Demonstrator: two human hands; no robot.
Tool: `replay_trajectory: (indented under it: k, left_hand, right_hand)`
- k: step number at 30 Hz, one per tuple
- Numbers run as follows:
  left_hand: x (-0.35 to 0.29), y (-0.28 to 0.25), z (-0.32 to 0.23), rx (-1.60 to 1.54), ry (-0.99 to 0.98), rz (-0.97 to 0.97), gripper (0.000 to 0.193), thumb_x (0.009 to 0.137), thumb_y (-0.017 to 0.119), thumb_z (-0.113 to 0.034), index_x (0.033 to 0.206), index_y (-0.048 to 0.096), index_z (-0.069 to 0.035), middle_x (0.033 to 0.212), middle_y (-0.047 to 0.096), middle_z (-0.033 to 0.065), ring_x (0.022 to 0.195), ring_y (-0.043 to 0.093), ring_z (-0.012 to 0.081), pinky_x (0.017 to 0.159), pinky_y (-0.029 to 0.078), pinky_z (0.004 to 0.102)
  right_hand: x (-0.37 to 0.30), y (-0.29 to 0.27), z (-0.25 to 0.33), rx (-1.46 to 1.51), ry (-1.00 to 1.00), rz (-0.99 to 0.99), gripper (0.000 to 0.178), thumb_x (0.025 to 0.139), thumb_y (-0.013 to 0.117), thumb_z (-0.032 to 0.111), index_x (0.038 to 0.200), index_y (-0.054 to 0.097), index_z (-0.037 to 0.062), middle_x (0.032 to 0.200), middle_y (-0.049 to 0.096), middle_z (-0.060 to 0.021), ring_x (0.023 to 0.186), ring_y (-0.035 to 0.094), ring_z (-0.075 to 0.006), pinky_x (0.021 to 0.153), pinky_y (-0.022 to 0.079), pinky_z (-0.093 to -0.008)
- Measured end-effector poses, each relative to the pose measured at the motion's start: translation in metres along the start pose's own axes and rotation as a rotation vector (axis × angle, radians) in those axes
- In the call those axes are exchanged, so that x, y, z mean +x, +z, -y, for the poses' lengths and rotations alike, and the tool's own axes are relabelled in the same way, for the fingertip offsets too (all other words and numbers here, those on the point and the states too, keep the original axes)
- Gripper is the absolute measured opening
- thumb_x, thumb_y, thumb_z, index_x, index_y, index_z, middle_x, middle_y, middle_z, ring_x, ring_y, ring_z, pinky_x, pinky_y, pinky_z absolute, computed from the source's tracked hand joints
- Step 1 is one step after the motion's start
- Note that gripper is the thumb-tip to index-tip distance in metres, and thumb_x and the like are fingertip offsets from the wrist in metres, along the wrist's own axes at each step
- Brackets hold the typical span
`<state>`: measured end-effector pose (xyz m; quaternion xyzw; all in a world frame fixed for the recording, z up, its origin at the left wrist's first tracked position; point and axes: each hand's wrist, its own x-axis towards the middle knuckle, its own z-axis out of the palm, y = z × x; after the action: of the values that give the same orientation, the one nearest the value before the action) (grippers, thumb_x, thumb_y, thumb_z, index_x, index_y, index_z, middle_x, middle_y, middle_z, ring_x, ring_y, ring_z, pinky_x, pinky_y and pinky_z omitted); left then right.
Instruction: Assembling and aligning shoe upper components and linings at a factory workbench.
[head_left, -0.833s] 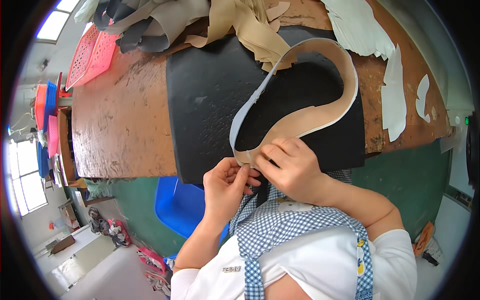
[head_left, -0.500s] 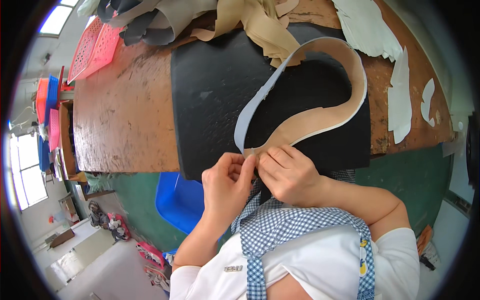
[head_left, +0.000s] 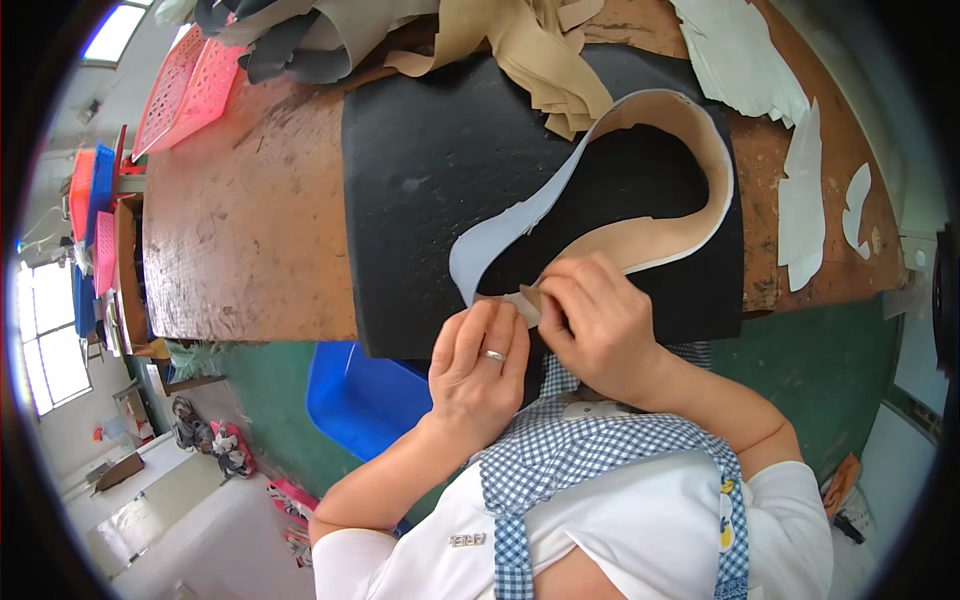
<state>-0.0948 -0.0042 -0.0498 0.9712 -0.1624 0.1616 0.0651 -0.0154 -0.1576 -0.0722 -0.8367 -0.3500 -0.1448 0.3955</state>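
A long curved strip of leather-like material (head_left: 640,240), tan on one face and pale blue-white on the other, stands on edge in a loop over the black mat (head_left: 420,220). Both its ends come together at the mat's near edge. My left hand (head_left: 478,372) has its fingers bent and pressed together on the strip there, a ring on one finger. Just right of it, my right hand (head_left: 600,315) pinches a small tan edge of the strip between thumb and fingers. My fingertips partly hide where the ends meet.
Stacked tan strips (head_left: 545,70) touch the loop's far side, beside grey and dark pieces (head_left: 310,45). White scraps (head_left: 800,210) lie at the right of the wooden table (head_left: 250,230). A pink basket (head_left: 190,95) stands far left; a blue bin (head_left: 360,400) sits below the near edge.
My left hand has turned over, its back now showing, with fingers pressed on the strip. My right hand has moved slightly right and up. The loop has sunk nearer and its blue-white side swung left.
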Motion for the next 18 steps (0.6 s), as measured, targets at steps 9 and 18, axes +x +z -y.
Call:
replay_trajectory:
  k: [9, 18]
  left_hand:
    - [0.019, -0.015, -0.009, 0.205, 0.142, 0.19, 0.033, 0.068, 0.063, -0.004, 0.099, 0.065, 0.006, 0.098, 0.064, 0.0154, 0.097, 0.061, 0.0252, 0.085, 0.049, 0.0342]
    - [0.051, 0.0, -0.01, -0.46, -0.085, 0.401, 0.029, 0.082, 0.058, 0.007, 0.111, 0.057, 0.002, 0.101, 0.055, 0.0175, 0.085, 0.062, 0.0341, 0.072, 0.054, 0.0385]
  right_hand:
    - [-0.004, -0.049, -0.039, 0.243, 0.551, -0.322, 0.008, 0.1, 0.05, 0.003, 0.107, 0.048, -0.0013, 0.098, 0.062, -0.0146, 0.071, 0.064, -0.018, 0.06, 0.05, -0.0287]
    - [-0.02, -0.051, -0.035, 0.162, 0.437, -0.241, 0.012, 0.102, 0.045, 0.005, 0.112, 0.042, -0.002, 0.102, 0.069, -0.0186, 0.084, 0.069, -0.0211, 0.072, 0.055, -0.0296]
